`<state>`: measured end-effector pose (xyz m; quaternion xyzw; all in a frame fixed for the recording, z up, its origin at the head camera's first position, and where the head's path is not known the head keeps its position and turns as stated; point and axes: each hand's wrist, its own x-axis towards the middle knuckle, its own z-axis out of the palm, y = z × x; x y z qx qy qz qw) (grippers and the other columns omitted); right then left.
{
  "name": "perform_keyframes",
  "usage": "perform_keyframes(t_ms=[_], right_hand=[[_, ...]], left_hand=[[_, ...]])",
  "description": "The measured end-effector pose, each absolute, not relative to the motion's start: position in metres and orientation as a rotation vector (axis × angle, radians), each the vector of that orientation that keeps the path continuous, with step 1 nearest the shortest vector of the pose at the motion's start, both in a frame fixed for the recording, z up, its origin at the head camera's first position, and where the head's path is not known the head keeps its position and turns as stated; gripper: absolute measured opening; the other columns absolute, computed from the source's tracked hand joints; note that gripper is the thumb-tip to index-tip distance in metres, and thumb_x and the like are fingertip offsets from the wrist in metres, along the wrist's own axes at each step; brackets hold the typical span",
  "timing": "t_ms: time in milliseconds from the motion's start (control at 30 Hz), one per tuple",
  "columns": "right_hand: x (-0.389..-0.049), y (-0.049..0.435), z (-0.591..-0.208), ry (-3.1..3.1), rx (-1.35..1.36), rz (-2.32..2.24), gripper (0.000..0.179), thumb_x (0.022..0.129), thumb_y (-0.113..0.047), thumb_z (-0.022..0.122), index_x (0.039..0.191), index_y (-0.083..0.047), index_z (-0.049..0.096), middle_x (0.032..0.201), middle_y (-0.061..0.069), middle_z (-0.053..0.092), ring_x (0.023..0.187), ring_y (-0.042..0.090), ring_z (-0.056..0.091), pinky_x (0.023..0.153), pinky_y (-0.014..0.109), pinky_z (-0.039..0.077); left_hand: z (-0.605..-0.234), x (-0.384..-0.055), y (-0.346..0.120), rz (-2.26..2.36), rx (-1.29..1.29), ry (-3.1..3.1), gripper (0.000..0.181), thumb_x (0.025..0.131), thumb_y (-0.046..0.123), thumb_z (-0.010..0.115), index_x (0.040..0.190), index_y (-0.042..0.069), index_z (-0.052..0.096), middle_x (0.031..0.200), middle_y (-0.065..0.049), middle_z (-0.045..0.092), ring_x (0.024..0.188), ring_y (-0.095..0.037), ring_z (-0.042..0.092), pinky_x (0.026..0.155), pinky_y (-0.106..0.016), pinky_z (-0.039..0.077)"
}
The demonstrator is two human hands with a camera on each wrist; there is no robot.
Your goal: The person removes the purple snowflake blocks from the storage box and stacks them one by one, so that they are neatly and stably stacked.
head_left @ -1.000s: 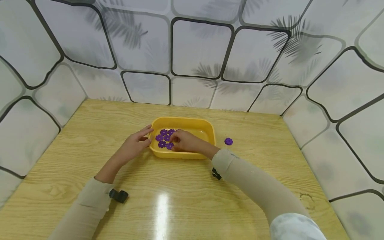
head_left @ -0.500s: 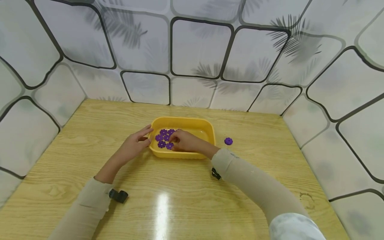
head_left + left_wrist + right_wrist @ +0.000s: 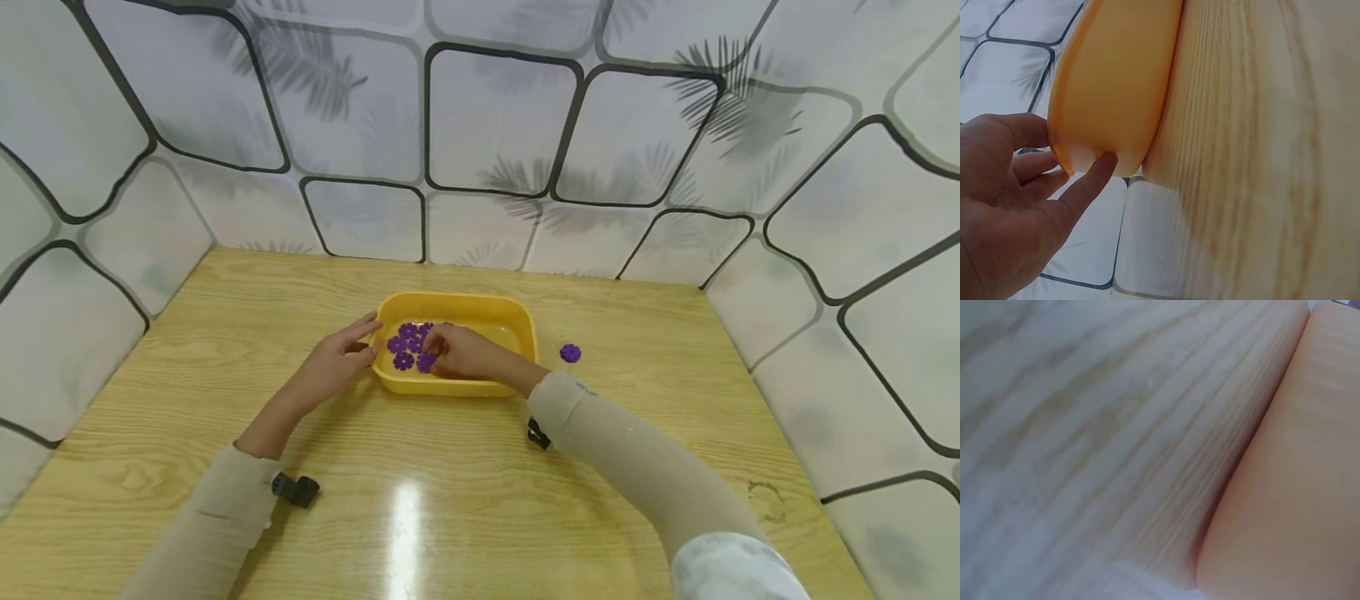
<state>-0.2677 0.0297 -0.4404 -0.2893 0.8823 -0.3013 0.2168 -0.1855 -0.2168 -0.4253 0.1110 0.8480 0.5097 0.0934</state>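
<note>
A yellow plastic basin point(image 3: 480, 389) stands on the wooden table, with several purple flower-shaped discs point(image 3: 403, 361) in its left half. My left hand point(image 3: 330, 367) holds the basin's left end. In the left wrist view its thumb point(image 3: 1109, 161) presses the outer wall, while the other fingertips go over the rim and partly out of sight. My right hand point(image 3: 468, 354) reaches down inside the basin, fingers curled at a purple disc point(image 3: 425, 363) near the front wall. The hand covers part of that disc. In the right wrist view only table and the basin's outside show.
One more purple flower-shaped piece point(image 3: 570, 353), perhaps made of joined discs, lies on the table right of the basin. A patterned grey-white cloth wall point(image 3: 495, 125) encloses the table's back and sides. Black wrist cameras point(image 3: 296, 490) hang at both cuffs.
The disc at my right fingertips has shifted slightly to the right and is more covered. My left hand stays at the basin's left end.
</note>
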Motion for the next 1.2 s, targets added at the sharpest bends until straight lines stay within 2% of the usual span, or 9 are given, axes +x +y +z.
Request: perform_keyframes(t_ms=[200, 433, 733, 900, 1200], right_hand=[[-0.2665, 0.0323, -0.4371, 2.42, -0.708, -0.974, 0.019, 0.095, -0.008, 0.068, 0.113, -0.008, 0.064, 0.105, 0.007, 0.065, 0.097, 0.018, 0.059, 0.084, 0.026, 0.051], [-0.2676, 0.0337, -0.4375, 2.39, -0.737, -1.001, 0.031, 0.097, -0.008, 0.063, 0.128, -0.007, 0.066, 0.108, 0.009, 0.066, 0.091, 0.016, 0.057, 0.073, 0.022, 0.048], [-0.2701, 0.0333, -0.439, 2.396, -0.725, -0.947, 0.037, 0.092, -0.013, 0.074, 0.128, -0.009, 0.067, 0.108, 0.006, 0.066, 0.097, 0.016, 0.058, 0.086, 0.026, 0.05], [-0.2699, 0.0328, -0.4369, 2.384, -0.731, -0.92, 0.04, 0.09, -0.011, 0.076, 0.129, -0.008, 0.067, 0.107, 0.006, 0.066, 0.097, 0.017, 0.057, 0.087, 0.027, 0.05], [-0.2668, 0.0327, -0.4351, 2.405, -0.742, -0.887, 0.032, 0.092, -0.011, 0.074, 0.123, -0.008, 0.069, 0.103, 0.003, 0.065, 0.094, 0.015, 0.055, 0.086, 0.026, 0.049]], left_hand=[[-0.4256, -0.1853, -0.2172, 1.516, 0.335, 2.515, 0.055, 0.106, 0.019, 0.049, 0.157, 0.006, 0.034, 0.17, -0.003, 0.017, 0.135, -0.041, 0.048, 0.103, -0.049, 0.049], [-0.4256, -0.1856, -0.2174, 1.506, 0.338, 2.521, 0.055, 0.106, 0.02, 0.049, 0.158, 0.007, 0.034, 0.169, -0.002, 0.018, 0.136, -0.041, 0.048, 0.104, -0.051, 0.049], [-0.4265, -0.1866, -0.2179, 1.505, 0.333, 2.521, 0.055, 0.106, 0.02, 0.049, 0.158, 0.008, 0.034, 0.169, -0.002, 0.018, 0.135, -0.04, 0.049, 0.103, -0.049, 0.049], [-0.4269, -0.1871, -0.218, 1.497, 0.334, 2.528, 0.055, 0.106, 0.02, 0.049, 0.158, 0.008, 0.035, 0.169, -0.002, 0.018, 0.134, -0.04, 0.05, 0.104, -0.05, 0.049], [-0.4275, -0.1866, -0.2181, 1.507, 0.332, 2.521, 0.055, 0.106, 0.019, 0.049, 0.158, 0.009, 0.035, 0.169, -0.002, 0.017, 0.135, -0.04, 0.049, 0.103, -0.05, 0.049]])
